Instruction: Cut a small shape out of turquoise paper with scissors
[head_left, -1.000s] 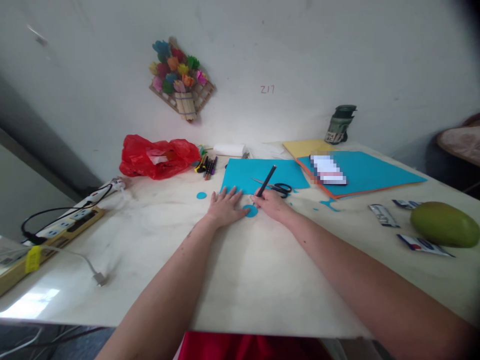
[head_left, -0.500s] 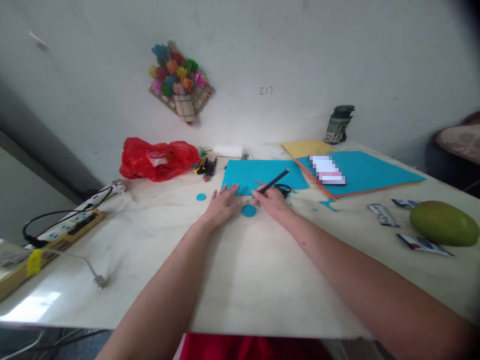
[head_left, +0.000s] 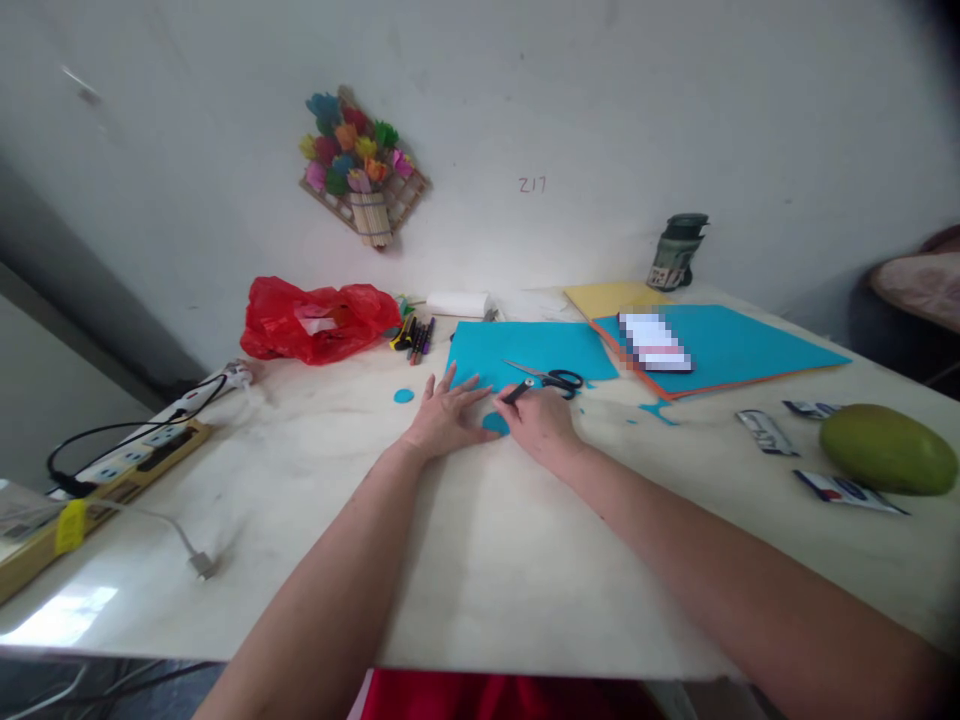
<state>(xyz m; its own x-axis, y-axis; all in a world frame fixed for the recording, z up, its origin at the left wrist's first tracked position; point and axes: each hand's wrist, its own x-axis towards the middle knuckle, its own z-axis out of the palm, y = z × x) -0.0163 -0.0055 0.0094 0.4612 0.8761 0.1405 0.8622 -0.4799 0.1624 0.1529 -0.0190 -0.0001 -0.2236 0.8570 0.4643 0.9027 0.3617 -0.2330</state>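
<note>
My left hand [head_left: 448, 418] lies with its fingers spread beside a blue paper circle [head_left: 495, 423], its thumb at the circle's edge. A black pen [head_left: 517, 391] is pinched in my right hand [head_left: 541, 420], its tip hidden by the fingers near the circle's upper right. Behind both hands lies a blue paper sheet [head_left: 532, 345]. Scissors [head_left: 559, 380] with black handles rest partly on that sheet, just beyond my right hand. A smaller blue paper circle [head_left: 403, 396] sits on the table left of my left hand.
A red plastic bag [head_left: 315, 325] and several pens [head_left: 421, 340] lie at the back left. Right are a phone [head_left: 655, 342] on coloured paper [head_left: 757, 345], blue scraps [head_left: 660, 412], small packets [head_left: 766, 432] and a green fruit [head_left: 887, 449]. A power strip [head_left: 142, 455] lines the left edge.
My right hand has moved down and inward over the larger circle's right side, tilting the pen differently. My left thumb now reaches the circle, and the scissors are less covered.
</note>
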